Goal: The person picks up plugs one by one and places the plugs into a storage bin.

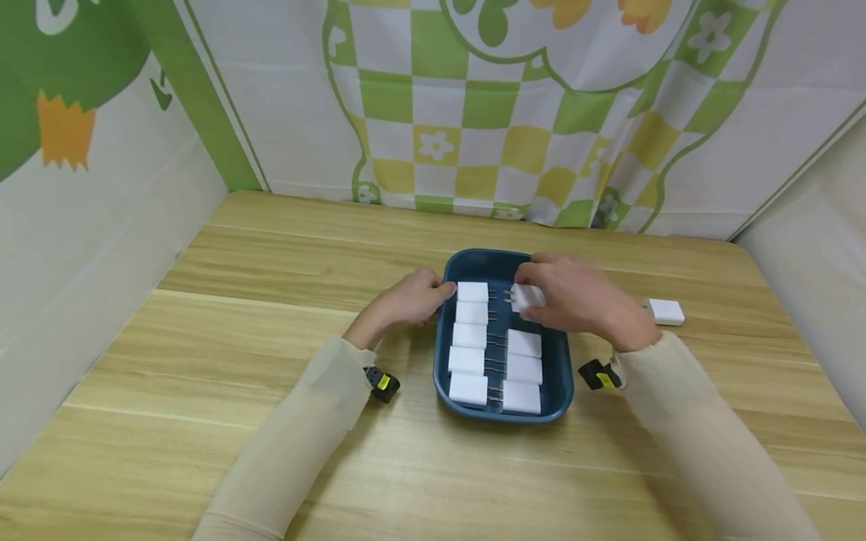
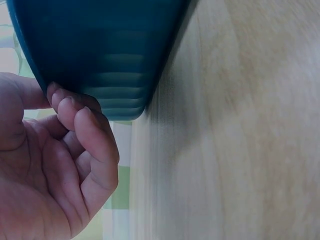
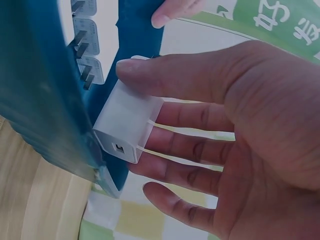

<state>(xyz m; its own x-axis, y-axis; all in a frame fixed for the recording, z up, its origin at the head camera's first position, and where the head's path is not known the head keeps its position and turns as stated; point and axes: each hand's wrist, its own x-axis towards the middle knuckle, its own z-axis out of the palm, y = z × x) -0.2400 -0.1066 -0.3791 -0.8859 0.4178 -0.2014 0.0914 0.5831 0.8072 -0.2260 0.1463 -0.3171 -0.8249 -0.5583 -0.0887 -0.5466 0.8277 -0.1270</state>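
Observation:
A dark blue plastic tray (image 1: 443, 376) with rounded corners lies on the table and holds white charger plugs. My left hand (image 1: 414, 297) pinches its left rim, thumb over the edge and curled fingers (image 2: 92, 132) against the outer wall. My right hand (image 1: 575, 293) grips a white charger plug (image 3: 127, 112) between thumb and fingers, over the upper right part of the tray; its prongs point left and its port faces the right wrist camera. A column of several plugs (image 1: 469, 334) lines the tray's left side, prongs to the right. Three more plugs (image 1: 524, 368) lie in the lower right, prongs facing left.
One more white charger plug (image 1: 666, 312) lies on the wooden table (image 1: 473, 473) right of the tray, partly behind the right wrist. A green and yellow checked curtain (image 1: 440, 113) hangs along the table's back edge. Pale sheets (image 1: 101, 248) stand at both sides.

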